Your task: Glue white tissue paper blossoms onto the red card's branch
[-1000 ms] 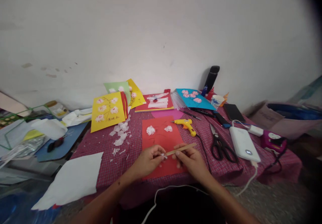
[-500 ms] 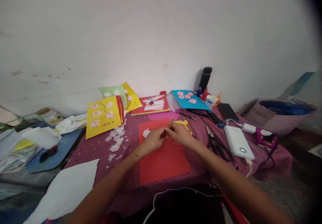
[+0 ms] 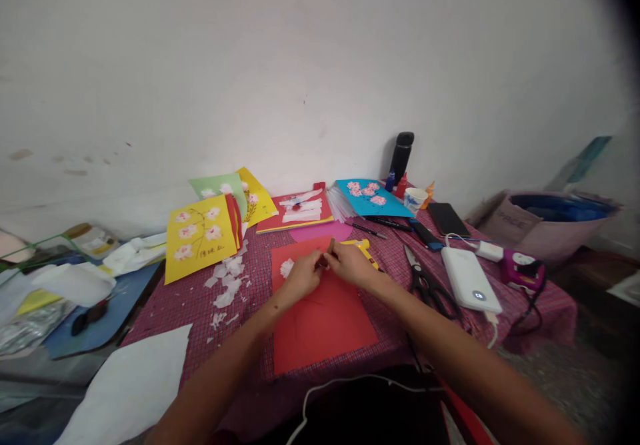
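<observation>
A red sheet of paper [image 3: 320, 325] lies on the table in front of me, with a white paper flower [image 3: 287, 269] near its upper left. Over its upper part, my left hand [image 3: 305, 272] and my right hand [image 3: 350, 262] meet at the fingertips. A small brown stick-like piece [image 3: 331, 244] pokes up from the pinched fingers of my right hand. My left fingers are closed right beside it, and what they grip is hidden. Just behind my right hand lies a yellow tool [image 3: 367, 248], partly covered.
Torn white paper scraps [image 3: 227, 282] are scattered to the left, near a yellow flower card [image 3: 200, 238]. Black scissors [image 3: 430, 285], a white power bank [image 3: 470, 278] and a paper cup [image 3: 415, 198] stand or lie at right. A blue flower card [image 3: 373, 198] is behind.
The view has shifted slightly, so most things sit a little further left. My hands stay together above the red paper, fingers still pinched, with the brown piece slightly more upright.
</observation>
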Tool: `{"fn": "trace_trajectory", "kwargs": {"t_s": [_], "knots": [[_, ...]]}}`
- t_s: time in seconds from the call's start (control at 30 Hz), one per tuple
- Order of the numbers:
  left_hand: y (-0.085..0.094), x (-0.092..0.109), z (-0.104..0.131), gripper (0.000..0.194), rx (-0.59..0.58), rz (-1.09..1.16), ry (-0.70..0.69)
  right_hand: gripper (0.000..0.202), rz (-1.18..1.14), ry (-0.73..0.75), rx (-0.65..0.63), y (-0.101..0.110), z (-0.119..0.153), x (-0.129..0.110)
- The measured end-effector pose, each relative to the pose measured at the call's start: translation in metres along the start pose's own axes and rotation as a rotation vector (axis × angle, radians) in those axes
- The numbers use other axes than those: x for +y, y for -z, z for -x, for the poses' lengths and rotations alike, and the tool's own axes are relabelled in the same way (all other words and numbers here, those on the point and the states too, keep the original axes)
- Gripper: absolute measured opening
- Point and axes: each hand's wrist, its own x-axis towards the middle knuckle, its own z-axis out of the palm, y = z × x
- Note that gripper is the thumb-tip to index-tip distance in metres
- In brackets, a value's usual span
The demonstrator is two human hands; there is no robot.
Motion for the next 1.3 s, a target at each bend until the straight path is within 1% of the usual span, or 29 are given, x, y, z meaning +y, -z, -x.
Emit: {"fn": "trace_trajectory", "kwargs": {"t_s": [0.2, 0.47, 0.73, 0.9, 1.07, 1.23, 1.3], "knots": [[-0.0021, -0.0025, 0.0017, 0.031, 0.018, 0.011, -0.004, 0.023, 0.025, -0.002, 0.005, -0.002, 0.0013, 0.002], [-0.0045, -0.0051, 0.0014, 0.033, 0.014, 0.045, -0.029, 0.017, 0.053, -0.001, 0.011, -0.0051, 0.0007, 0.0054], [-0.0051, -0.0053, 0.0018, 0.036, 0.003, 0.063, -0.034, 0.019, 0.082, -0.014, 0.007, -0.0055, 0.0008, 0.005], [-0.0036, -0.0032, 0.0027, 0.032, -0.001, 0.051, -0.015, 0.021, 0.097, -0.028, -0.01, -0.0041, -0.0018, 0.0024], [-0.002, -0.0023, 0.0037, 0.032, -0.005, 0.039, -0.022, 0.017, 0.072, -0.022, -0.028, -0.0042, -0.0045, 0.0017], [-0.0024, -0.0014, 0.0039, 0.029, 0.012, 0.018, -0.03, 0.014, 0.001, -0.014, -0.019, -0.0029, -0.0016, 0.0065], [-0.0032, -0.0008, 0.0044, 0.034, 0.028, 0.006, -0.029, 0.015, -0.032, -0.016, -0.001, -0.0012, 0.001, 0.0088]]}}
